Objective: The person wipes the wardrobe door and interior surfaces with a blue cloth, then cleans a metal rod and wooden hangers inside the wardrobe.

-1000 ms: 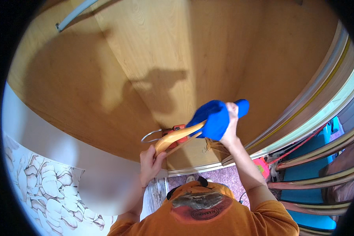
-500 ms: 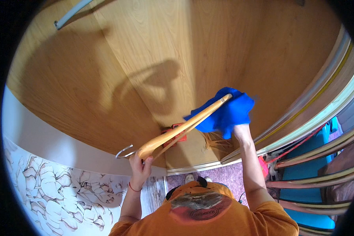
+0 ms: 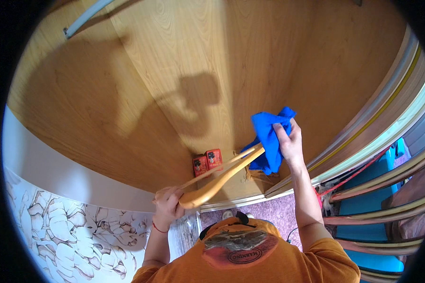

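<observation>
My left hand [image 3: 168, 203] is closed round one end of a wooden clothes hanger [image 3: 208, 192], near its middle bend; the metal hook is hidden from sight. The hanger slants up to the right, its bar alongside the curved arm. At the far end a bright blue cloth [image 3: 268, 137] covers the hanger's tip. My right hand [image 3: 290, 141] pinches this cloth between thumb and fingers, the cloth bunched and hanging down beneath the hanger.
Inside the wooden wardrobe [image 3: 193, 42], two red boxes [image 3: 208, 162] sit on the bottom near some more wooden hangers [image 3: 262, 178]. A sliding-door track [image 3: 363, 141] curves along the right. A pale rail [image 3: 87, 18] shows at upper left.
The hanger has turned over in my left hand and tilted lower, its hook no longer visible. My right hand has shifted its grip, now thumb up on the blue cloth.
</observation>
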A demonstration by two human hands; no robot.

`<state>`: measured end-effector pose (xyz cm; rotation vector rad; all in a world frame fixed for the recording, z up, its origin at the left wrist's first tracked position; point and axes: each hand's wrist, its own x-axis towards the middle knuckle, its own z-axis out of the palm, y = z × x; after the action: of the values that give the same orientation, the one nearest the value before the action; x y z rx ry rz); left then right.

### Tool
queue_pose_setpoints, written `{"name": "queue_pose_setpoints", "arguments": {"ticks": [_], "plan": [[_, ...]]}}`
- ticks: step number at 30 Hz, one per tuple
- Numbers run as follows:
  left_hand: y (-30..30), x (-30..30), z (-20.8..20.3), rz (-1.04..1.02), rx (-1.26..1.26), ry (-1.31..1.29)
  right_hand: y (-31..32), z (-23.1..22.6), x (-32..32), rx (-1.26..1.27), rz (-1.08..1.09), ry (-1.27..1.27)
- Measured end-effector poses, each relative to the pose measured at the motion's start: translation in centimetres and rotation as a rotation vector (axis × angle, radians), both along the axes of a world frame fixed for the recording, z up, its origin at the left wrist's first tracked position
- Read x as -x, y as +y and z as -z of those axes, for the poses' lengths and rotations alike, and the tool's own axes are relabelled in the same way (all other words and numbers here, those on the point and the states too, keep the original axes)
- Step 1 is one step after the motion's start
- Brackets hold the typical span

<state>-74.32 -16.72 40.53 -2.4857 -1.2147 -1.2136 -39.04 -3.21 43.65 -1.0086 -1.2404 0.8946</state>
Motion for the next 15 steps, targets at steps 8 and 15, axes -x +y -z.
{"name": "queue_pose_setpoints", "arguments": {"ticks": [8,15], "plan": [[-0.3,-4.1,2.1,-0.062,0.749,-0.927,-0.7,1.3,1.4,0.115,-0.044,0.751],[-0.6,-3.8,3.6,0.005,0.715,-0.792,-0.3,1.8,0.8,-0.017,0.030,0.654]]}}
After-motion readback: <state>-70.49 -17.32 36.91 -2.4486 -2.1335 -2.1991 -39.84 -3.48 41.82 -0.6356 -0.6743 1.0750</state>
